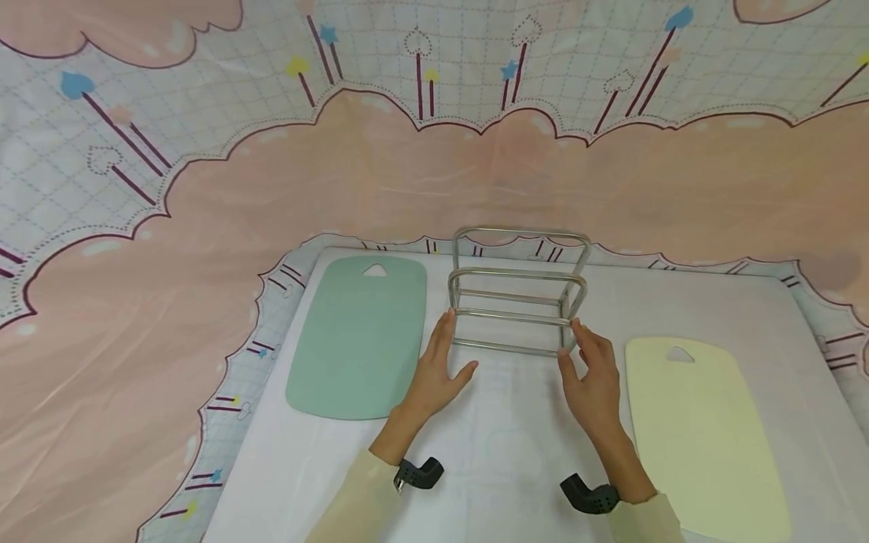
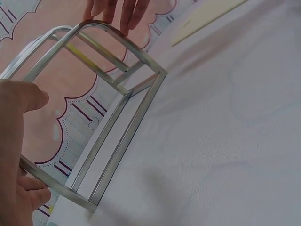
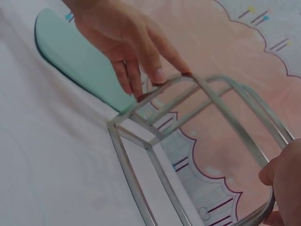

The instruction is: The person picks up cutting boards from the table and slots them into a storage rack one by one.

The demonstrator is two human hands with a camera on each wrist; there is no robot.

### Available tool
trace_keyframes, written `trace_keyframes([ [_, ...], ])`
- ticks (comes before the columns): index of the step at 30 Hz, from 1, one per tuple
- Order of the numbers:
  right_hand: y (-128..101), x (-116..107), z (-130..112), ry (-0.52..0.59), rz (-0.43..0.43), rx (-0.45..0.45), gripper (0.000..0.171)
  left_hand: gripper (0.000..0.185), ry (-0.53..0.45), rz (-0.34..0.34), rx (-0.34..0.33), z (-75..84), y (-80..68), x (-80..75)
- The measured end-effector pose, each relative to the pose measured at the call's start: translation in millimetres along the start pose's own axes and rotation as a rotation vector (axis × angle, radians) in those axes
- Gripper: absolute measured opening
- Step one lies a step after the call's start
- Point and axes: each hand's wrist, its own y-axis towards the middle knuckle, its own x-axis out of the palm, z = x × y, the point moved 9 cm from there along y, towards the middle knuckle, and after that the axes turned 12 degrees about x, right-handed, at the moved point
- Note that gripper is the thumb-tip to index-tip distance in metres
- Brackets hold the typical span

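Observation:
A silver metal wire rack (image 1: 519, 317) with two rounded hoops stands toward the back middle of the white surface. At its left side is my left hand (image 1: 432, 377), its fingers mostly straight and fingertips at the side rail, its thumb pointing inward, apart from the rails in the head view. My right hand (image 1: 594, 385) touches the opposite side with its fingertips, thumb near the lower front corner. Both wrist views show the rack (image 2: 127, 127) between the two hands, with the left hand's fingers (image 3: 149, 56) laid along one hoop. No other object is in either hand.
A green cutting board (image 1: 360, 339) lies flat to the left, close by the left hand. A pale yellow cutting board (image 1: 699, 430) lies at the right, beside the right forearm. Patterned cloth (image 1: 407, 173) surrounds the white surface (image 1: 502, 452). Black bands (image 1: 421, 473) are on both wrists.

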Motion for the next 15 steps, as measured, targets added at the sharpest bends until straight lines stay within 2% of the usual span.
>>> trace_keyframes([
  [9, 0.6, 1.2, 5.4, 0.005, 0.001, 0.024, 0.055, 0.089, 0.001, -0.017, -0.024, -2.3, -0.2, 4.5],
  [15, 0.6, 6.4, 5.0, -0.003, -0.024, 0.044, 0.057, 0.087, -0.002, 0.012, -0.027, -1.8, -0.5, 0.5],
])
